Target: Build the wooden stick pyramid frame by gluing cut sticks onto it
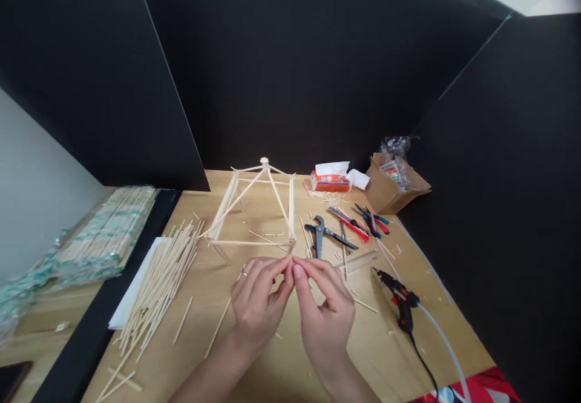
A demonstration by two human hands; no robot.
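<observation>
A frame of pale wooden sticks (249, 243) stands on the wooden table, with slanted sticks meeting at a peak at its back. My left hand (261, 291) and my right hand (324, 300) meet at the frame's near right corner. Both hands are pinched, fingertips nearly touching. Whatever lies between the fingertips is too small and hidden to make out. To the left, a pile of loose sticks (166, 282) rests partly on white paper (131, 309). A black glue gun (399, 297) lies right of my right hand.
Grey cutters (319, 233), a red utility knife (354, 229), pliers (373, 221) and a clear ruler (358, 261) lie right of the frame. Behind them are an orange tissue box (330, 182) and a cardboard box (393, 194). Bagged sticks (113, 227) lie left. Black panels (318, 64) enclose the table.
</observation>
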